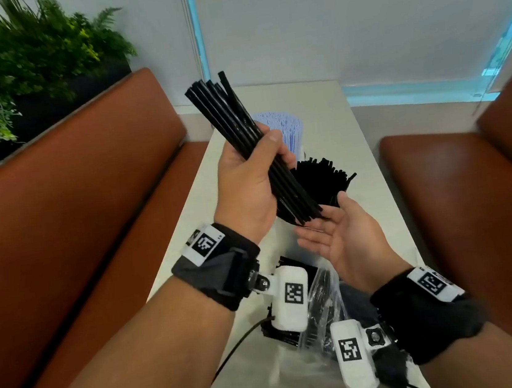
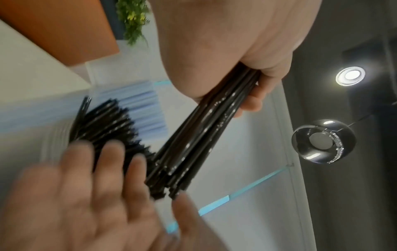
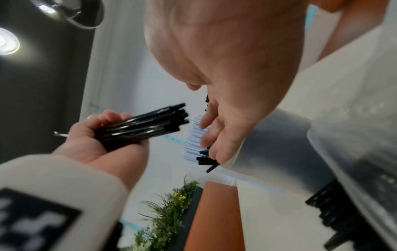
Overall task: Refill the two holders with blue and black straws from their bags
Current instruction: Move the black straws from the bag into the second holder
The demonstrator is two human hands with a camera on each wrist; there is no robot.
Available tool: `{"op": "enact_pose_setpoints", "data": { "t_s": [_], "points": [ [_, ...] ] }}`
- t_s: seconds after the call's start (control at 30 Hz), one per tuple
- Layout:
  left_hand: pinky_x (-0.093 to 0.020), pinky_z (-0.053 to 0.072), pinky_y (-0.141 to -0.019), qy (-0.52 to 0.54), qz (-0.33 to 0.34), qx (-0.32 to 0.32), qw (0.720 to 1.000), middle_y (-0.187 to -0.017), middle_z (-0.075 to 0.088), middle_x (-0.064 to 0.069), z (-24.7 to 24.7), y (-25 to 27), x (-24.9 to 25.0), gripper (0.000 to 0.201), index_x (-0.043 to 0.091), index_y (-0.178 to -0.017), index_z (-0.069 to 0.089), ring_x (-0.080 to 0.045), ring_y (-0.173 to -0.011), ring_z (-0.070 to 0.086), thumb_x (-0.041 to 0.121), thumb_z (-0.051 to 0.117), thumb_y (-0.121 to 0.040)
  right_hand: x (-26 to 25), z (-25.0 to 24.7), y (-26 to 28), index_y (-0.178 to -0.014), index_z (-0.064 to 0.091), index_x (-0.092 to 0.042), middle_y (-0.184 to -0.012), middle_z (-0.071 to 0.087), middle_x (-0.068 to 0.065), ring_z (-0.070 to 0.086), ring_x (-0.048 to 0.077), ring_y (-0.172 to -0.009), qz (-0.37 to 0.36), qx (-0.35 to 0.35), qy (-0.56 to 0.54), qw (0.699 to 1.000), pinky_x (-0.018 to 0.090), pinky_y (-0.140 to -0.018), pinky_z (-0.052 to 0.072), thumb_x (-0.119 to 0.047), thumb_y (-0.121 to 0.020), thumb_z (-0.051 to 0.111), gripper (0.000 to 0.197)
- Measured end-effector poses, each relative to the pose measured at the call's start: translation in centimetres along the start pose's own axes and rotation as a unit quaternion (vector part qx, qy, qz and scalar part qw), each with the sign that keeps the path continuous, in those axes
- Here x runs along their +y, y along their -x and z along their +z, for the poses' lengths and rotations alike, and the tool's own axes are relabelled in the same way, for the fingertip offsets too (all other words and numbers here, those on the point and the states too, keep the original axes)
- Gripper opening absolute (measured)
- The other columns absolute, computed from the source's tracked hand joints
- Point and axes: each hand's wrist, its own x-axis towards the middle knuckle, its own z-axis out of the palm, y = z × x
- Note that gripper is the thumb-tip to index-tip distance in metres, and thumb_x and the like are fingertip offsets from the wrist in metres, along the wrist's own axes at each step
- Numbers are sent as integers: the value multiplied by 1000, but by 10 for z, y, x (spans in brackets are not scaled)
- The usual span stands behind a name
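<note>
My left hand [image 1: 263, 160] grips a bundle of black straws [image 1: 240, 131], tilted with its upper ends up and to the left. The bundle's lower ends sit just over the flat, upturned palm of my right hand [image 1: 327, 230], whose fingers are straight; contact is unclear. Behind the hands stands a holder of black straws [image 1: 321, 182], and beyond it a holder of pale blue straws [image 1: 285, 125]. The left wrist view shows the bundle [image 2: 204, 132] under my left hand [image 2: 236, 51], with my blurred right hand [image 2: 86, 195] at its ends. The right wrist view shows the bundle [image 3: 146, 125] too.
A clear plastic bag [image 1: 321, 314] with black straws in it lies on the narrow white table [image 1: 352, 124] near me, under my wrists. Brown padded benches [image 1: 87, 198] flank the table on both sides. Green plants [image 1: 22, 61] stand behind the left bench.
</note>
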Motion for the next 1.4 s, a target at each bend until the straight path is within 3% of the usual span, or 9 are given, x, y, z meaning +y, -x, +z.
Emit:
{"op": "enact_pose_setpoints", "data": {
  "t_s": [0.23,0.4,0.53,0.73,0.87,1.0,1.07,1.27,1.4],
  "points": [
    [-32,54,-69,15,-73,15,997,-71,60,-5,8,11,-31,15,17,-86,62,-21,-65,58,2,63,-90,-6,-3,2,-133,56,5,-131,63,26,66,38,-117,11,-47,-86,995,49,-101,52,-48,-108,33,63],
    [-34,54,-73,-4,-89,28,996,-73,61,-5,2,11,-32,11,17,-89,62,-19,-68,61,6,66,-88,-4,-6,0,-125,66,-5,-126,68,20,64,34,-120,-65,-97,83,990,50,-105,50,-40,-100,50,45],
    [-33,55,-72,-26,-97,28,994,-73,61,-6,-1,14,-32,13,17,-87,63,-21,-68,61,5,65,-90,-3,-10,1,-116,62,-34,-102,72,-10,67,5,-96,-217,-132,430,866,25,-88,52,-35,-79,76,40],
    [-39,56,-79,-18,-102,18,994,-77,67,-8,-6,9,-13,17,13,-102,61,-26,-72,67,8,68,-87,8,-11,1,-86,50,-29,-68,62,1,54,12,-51,-256,-37,551,793,39,-53,47,-39,-93,58,15],
    [-39,54,-71,-54,-61,-2,997,-72,62,-7,1,0,2,11,12,-97,61,-25,-67,62,4,63,-91,10,-13,-2,-89,47,-35,-64,56,-8,54,6,-54,-274,-20,591,758,26,-47,36,-46,-92,59,16],
    [-36,51,-62,-40,36,75,996,-66,57,-4,-2,-30,22,18,13,-86,57,-22,-57,57,-3,56,-94,3,-27,-12,-129,49,-36,-100,52,-17,57,7,-82,-278,28,655,702,29,-69,46,-53,-86,67,49],
    [-37,50,-64,-29,78,112,990,-67,58,-3,-5,-44,25,15,13,-88,55,-21,-57,58,-1,57,-94,3,-33,-17,-134,45,-35,-84,49,-17,56,12,-76,-225,55,714,661,30,-64,42,-52,-89,64,52],
    [-30,53,-66,-239,22,94,966,-71,64,-4,-12,-30,-27,8,19,-85,60,-18,-65,63,16,65,-89,10,-41,-37,-103,53,-32,-66,49,-13,51,15,-64,-212,35,779,589,28,-49,32,-58,-99,44,28],
    [-33,54,-67,-398,-15,82,914,-79,68,0,-30,-25,-55,21,18,-81,64,-13,-77,66,38,70,-79,12,-47,-43,-92,48,-31,-63,50,-12,51,15,-61,-236,38,771,590,26,-47,29,-58,-99,44,29]
  ]
}}
